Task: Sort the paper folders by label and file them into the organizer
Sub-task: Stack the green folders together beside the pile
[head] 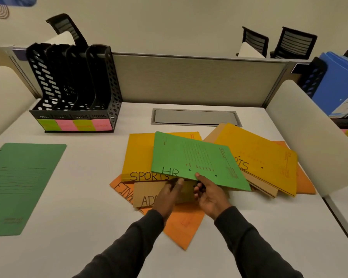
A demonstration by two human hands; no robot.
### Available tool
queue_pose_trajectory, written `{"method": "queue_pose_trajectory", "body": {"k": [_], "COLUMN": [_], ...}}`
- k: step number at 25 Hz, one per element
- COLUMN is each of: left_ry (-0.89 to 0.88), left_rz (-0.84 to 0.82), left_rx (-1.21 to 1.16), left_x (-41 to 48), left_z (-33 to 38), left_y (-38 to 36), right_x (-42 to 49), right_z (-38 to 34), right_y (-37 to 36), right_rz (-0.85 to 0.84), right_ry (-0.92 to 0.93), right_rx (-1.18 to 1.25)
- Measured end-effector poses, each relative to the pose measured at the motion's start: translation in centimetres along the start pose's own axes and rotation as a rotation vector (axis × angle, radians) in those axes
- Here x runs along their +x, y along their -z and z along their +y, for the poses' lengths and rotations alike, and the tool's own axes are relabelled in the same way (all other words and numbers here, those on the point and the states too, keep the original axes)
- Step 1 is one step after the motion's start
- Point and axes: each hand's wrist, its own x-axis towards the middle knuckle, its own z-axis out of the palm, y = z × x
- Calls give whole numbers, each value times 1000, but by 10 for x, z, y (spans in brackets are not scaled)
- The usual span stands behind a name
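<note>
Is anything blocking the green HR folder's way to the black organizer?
Nothing visible. The right hand pinches the green HR folder; only bare desk lies between it and the black organizer, whose slots look empty.

**Folders and organizer laid out on our desk**

At the far left of the desk (88, 227) we see the organizer (74, 87), backed against the partition (199, 81). A single folder (22, 187) lies at our near left. A heap of folders (265, 163) sits in the centre, in front of the cable hatch (195, 116). The HR folder (195, 159) is uppermost, over a SPORTS folder (141, 157), and the ADM folder (147, 194) is nearer us.
</note>
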Motion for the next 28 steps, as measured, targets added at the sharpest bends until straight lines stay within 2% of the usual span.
{"method": "queue_pose_trajectory", "body": {"k": [2,4,7,9,12,15,17,19,21,23,24,28], "left_ry": [176,275,266,194,58,-17,-36,-14,5,12,15,95], "left_rz": [64,124,243,297,305,321,324,315,297,305,322,383], "left_rx": [-290,-426,-593,-632,-612,-648,-636,-609,-583,-557,-539,-399], "left_x": [2,3,5,5,0,-4,-6,-10,-15,-18,-19,-24], "left_z": [14,21,25,29,36,44,47,47,46,43,40,11], "left_y": [11,31,71,106,161,214,249,284,317,346,361,411], "right_x": [-23,-45,-75,-88,-93,-71,-49,-33,-24,-18,-14,-9], "right_z": [18,36,53,56,50,41,36,37,46,66,80,130], "right_y": [-23,-42,-66,-81,-109,-132,-141,-151,-165,-181,-190,-231], "right_rz": [-64,-134,-313,-420,-365,-101,42,18,-115,-308,-368,-385], "right_ry": [-38,-99,-200,-124,321,870,1045,954,637,302,214,200], "right_rx": [-34,-72,-241,-417,-705,-1054,-1261,-1287,-1126,-863,-762,-569]}}
